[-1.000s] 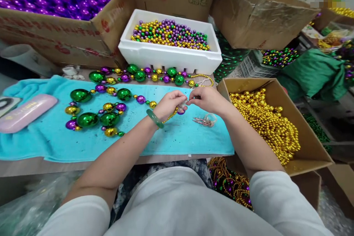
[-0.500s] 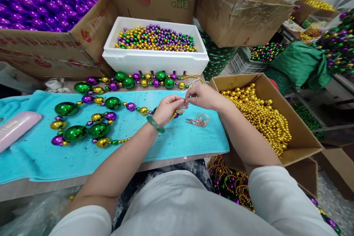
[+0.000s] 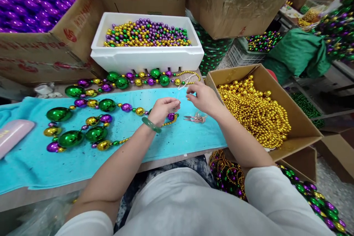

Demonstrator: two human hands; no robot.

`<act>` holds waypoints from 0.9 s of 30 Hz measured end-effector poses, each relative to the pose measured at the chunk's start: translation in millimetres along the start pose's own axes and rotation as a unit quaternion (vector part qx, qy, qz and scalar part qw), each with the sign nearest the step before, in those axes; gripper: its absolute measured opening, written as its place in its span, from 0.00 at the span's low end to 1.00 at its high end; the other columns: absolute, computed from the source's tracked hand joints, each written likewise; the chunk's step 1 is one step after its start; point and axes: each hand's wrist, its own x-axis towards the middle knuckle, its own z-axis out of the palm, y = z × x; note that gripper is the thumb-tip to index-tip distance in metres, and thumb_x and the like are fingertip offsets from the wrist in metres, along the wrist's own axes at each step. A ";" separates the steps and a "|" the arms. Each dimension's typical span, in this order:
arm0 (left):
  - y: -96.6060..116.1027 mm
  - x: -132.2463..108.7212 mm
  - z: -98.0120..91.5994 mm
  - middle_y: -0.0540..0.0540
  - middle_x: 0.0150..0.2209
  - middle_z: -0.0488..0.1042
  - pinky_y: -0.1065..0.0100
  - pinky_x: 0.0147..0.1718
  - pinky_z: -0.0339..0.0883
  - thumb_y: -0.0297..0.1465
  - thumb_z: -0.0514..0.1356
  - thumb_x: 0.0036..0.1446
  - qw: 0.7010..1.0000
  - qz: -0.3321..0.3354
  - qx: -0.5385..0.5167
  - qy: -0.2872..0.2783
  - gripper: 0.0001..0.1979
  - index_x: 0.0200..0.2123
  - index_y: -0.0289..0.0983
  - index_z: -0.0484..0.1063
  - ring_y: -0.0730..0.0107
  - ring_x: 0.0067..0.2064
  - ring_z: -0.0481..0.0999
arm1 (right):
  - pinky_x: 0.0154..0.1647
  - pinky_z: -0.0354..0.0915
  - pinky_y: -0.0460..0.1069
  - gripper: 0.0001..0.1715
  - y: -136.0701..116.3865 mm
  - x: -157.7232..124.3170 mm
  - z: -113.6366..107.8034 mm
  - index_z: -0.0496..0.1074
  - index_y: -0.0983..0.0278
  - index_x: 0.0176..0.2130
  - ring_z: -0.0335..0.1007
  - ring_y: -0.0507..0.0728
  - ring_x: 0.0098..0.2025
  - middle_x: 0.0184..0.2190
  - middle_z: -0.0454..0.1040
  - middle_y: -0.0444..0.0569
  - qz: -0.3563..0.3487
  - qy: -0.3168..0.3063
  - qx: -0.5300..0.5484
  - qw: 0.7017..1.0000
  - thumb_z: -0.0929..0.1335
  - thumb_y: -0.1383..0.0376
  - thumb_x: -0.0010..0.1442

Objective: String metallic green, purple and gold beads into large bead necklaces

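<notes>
Above a cyan cloth towel [image 3: 166,142] on the counter [image 3: 16,199], the left hand [image 3: 163,110] has its fingers pinched together; the fingers of the right hand [image 3: 203,97] curl narrowly. I cannot tell what either grips. From the left hand, one strand of shiny green, purple and gold beads [image 3: 96,133], four large green ovals plainly visible, lies at nine o'clock; a second strand [image 3: 122,82], at ten; one pair of metal snips [image 3: 194,119], just past three.

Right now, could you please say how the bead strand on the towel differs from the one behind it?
The front strand spreads in a wide bend; the rear strand lies doubled in close rows. The front strand lies mostly on the blue towel, the rear strand mostly on the table. Both mix green, purple and gold beads.
</notes>
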 end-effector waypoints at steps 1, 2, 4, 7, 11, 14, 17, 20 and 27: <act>-0.5 0.5 -1.3 0.47 0.25 0.74 0.68 0.31 0.63 0.38 0.71 0.34 1.000 0.002 0.002 0.006 0.16 0.24 0.33 0.75 0.70 0.30 0.72 | 0.38 0.57 0.47 0.08 2.9 -8.0 4.3 0.74 0.65 0.38 0.67 0.54 0.39 0.38 0.75 0.50 0.015 -0.004 -0.015 1.000 0.65 0.66 0.60; -0.8 1.0 -2.6 0.46 0.25 0.74 0.68 0.31 0.63 0.38 0.71 0.34 1.000 0.004 0.005 0.012 0.16 0.24 0.33 0.75 0.70 0.30 0.72 | 0.38 0.57 0.48 0.08 6.2 -16.9 10.4 0.74 0.65 0.38 0.68 0.54 0.39 0.38 0.75 0.50 0.027 -0.028 -0.030 0.999 0.64 0.66 0.61; -1.0 1.6 -4.7 0.46 0.26 0.75 0.69 0.31 0.62 0.38 0.71 0.35 1.000 0.009 0.013 0.021 0.16 0.25 0.33 0.75 0.70 0.31 0.73 | 0.37 0.58 0.49 0.09 13.7 -35.0 27.3 0.73 0.64 0.38 0.68 0.57 0.40 0.38 0.75 0.51 0.043 -0.105 -0.084 0.990 0.64 0.66 0.61; -1.3 2.0 -6.3 0.46 0.27 0.75 0.69 0.31 0.62 0.39 0.71 0.36 0.999 0.004 0.010 0.030 0.16 0.25 0.33 0.75 0.70 0.31 0.73 | 0.39 0.59 0.52 0.13 24.0 -55.8 56.6 0.71 0.66 0.44 0.67 0.62 0.44 0.42 0.73 0.58 0.051 -0.150 -0.209 0.965 0.61 0.69 0.61; -2.8 3.0 -7.0 0.46 0.27 0.76 0.67 0.34 0.65 0.38 0.72 0.34 0.999 -0.001 -0.025 0.039 0.17 0.26 0.33 0.75 0.68 0.32 0.75 | 0.42 0.59 0.55 0.18 30.8 -65.6 78.7 0.67 0.67 0.48 0.65 0.64 0.45 0.44 0.70 0.60 0.033 -0.154 -0.267 0.951 0.58 0.72 0.61; -4.8 4.6 -7.3 0.47 0.27 0.76 0.65 0.38 0.67 0.37 0.72 0.34 0.997 0.019 -0.065 0.037 0.16 0.26 0.34 0.75 0.69 0.31 0.75 | 0.42 0.60 0.55 0.19 32.1 -65.9 80.0 0.66 0.66 0.50 0.64 0.65 0.46 0.45 0.68 0.60 0.023 -0.159 -0.261 0.952 0.61 0.70 0.58; -6.2 6.0 -6.7 0.47 0.27 0.76 0.65 0.40 0.67 0.35 0.71 0.37 0.994 0.048 -0.099 0.025 0.14 0.26 0.34 0.74 0.70 0.32 0.76 | 0.41 0.61 0.55 0.21 33.4 -65.4 78.4 0.65 0.66 0.51 0.63 0.65 0.46 0.45 0.68 0.60 0.022 -0.167 -0.253 0.953 0.61 0.71 0.58; -6.6 7.0 -5.5 0.46 0.34 0.78 0.64 0.43 0.68 0.32 0.70 0.41 0.989 0.061 -0.132 0.005 0.11 0.27 0.34 0.74 0.70 0.34 0.77 | 0.43 0.62 0.54 0.19 36.7 -64.9 78.6 0.66 0.67 0.50 0.63 0.63 0.47 0.45 0.68 0.59 0.014 -0.172 -0.229 0.958 0.60 0.71 0.59; -8.8 11.6 -6.7 0.44 0.45 0.77 0.61 0.50 0.66 0.29 0.67 0.48 0.968 0.076 -0.219 -0.093 0.08 0.28 0.36 0.69 0.64 0.47 0.77 | 0.45 0.63 0.50 0.18 29.6 -72.2 71.1 0.68 0.68 0.49 0.68 0.56 0.43 0.44 0.72 0.54 0.041 -0.054 0.104 0.992 0.59 0.70 0.60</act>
